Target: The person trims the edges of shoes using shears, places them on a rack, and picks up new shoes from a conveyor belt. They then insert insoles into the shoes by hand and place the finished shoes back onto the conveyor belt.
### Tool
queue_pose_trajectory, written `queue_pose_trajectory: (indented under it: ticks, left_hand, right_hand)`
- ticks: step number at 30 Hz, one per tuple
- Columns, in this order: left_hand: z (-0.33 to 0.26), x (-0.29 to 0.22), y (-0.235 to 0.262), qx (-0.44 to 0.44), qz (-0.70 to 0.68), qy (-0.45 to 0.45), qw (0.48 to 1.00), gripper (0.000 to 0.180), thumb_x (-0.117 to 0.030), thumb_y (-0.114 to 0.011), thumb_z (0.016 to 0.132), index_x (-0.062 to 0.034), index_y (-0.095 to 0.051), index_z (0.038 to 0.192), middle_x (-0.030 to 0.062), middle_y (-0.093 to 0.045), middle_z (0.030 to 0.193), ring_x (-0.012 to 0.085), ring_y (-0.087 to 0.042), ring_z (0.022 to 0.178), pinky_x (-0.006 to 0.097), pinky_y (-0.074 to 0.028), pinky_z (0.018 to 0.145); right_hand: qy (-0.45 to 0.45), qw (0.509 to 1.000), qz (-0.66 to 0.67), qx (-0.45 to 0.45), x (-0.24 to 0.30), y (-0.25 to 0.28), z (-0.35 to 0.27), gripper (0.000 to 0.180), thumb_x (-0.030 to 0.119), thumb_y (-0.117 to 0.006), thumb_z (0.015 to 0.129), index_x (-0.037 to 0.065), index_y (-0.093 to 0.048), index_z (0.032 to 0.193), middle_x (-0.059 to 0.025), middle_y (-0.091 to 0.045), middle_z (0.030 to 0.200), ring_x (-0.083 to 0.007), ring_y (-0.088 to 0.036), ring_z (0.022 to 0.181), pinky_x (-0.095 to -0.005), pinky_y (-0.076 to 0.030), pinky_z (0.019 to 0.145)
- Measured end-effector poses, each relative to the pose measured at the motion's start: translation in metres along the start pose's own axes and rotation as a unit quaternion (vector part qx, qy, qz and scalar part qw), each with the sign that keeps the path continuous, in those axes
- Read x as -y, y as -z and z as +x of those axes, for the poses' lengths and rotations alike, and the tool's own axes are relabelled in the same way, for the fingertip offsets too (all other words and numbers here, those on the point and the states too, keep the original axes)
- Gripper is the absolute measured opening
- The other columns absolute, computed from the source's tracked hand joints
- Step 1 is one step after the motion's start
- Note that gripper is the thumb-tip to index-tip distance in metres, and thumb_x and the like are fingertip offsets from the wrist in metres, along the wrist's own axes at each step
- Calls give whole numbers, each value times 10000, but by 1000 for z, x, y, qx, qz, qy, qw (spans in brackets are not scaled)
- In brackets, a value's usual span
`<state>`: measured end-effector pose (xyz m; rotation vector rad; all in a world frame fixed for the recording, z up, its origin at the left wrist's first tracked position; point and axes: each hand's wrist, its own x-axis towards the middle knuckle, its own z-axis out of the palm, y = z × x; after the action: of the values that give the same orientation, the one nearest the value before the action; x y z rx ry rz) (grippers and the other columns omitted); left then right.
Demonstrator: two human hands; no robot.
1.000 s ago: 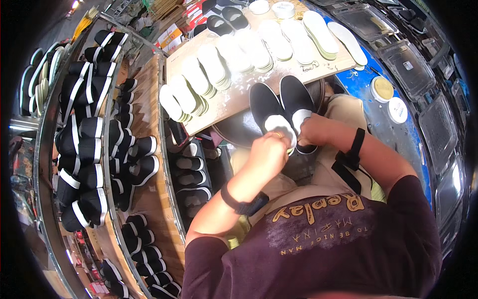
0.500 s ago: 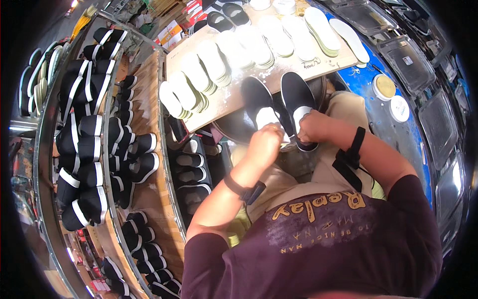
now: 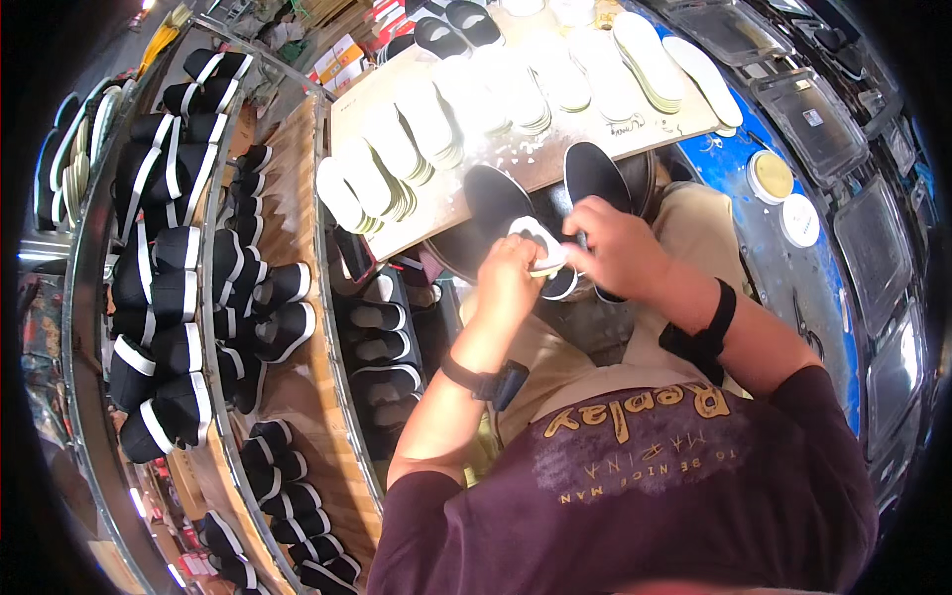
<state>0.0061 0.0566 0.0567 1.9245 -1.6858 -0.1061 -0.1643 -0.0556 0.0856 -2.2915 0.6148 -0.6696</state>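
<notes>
Two black slip-on shoes with white edges sit side by side before me, toes pointing away: the left shoe (image 3: 494,194) and the right shoe (image 3: 597,177). At the left shoe's opening, my left hand (image 3: 510,274) is closed on a white insole (image 3: 538,241), which is bent upward. Over the opening of the right shoe is my right hand (image 3: 620,248), its thumb stretched toward the insole and apart from the curled forefinger. That hand hides much of the right shoe's opening. Whether its thumb touches the insole I cannot tell.
Stacks of white insoles (image 3: 643,67) line a wooden board (image 3: 446,220) beyond the shoes. Racks of black shoes (image 3: 178,248) stand at left. On the blue table (image 3: 769,288) at right are a yellow-lidded tub (image 3: 770,177), a white-lidded tub (image 3: 799,220) and scissors (image 3: 811,339).
My right hand has shifted up and left from the right shoe's heel toward the left shoe, its thumb now extended. The insole in my left hand has bent upward.
</notes>
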Motion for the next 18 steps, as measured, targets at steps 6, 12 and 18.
queue_pose_trajectory:
  ticks: [6,12,18]
  left_hand:
    - [-13,25,-3,21,-315,132,939,231,62,-728,718,-29,-672,923,34,-619,954,112,-598,841,243,-505,735]
    - [-32,93,-44,-115,-294,353,881,722,-190,-739,813,-1,-340,1385,160,-546,1198,220,-581,1014,295,-488,836]
    - [-13,69,-48,-34,-517,453,726,853,-312,-689,861,-37,-130,1443,158,-478,1118,222,-537,842,411,-555,686]
  right_hand:
    - [26,988,-126,84,30,-24,3,358,326,-758,718,24,-651,879,-172,-544,1022,-331,-618,788,-424,-516,710]
    - [6,958,-253,133,29,-48,5,298,275,-759,692,32,-679,844,-149,-559,1003,-300,-574,900,-403,-509,720]
    - [-26,950,-246,192,29,-46,16,235,200,-695,719,-9,-660,820,-188,-617,884,-325,-621,836,-417,-510,709]
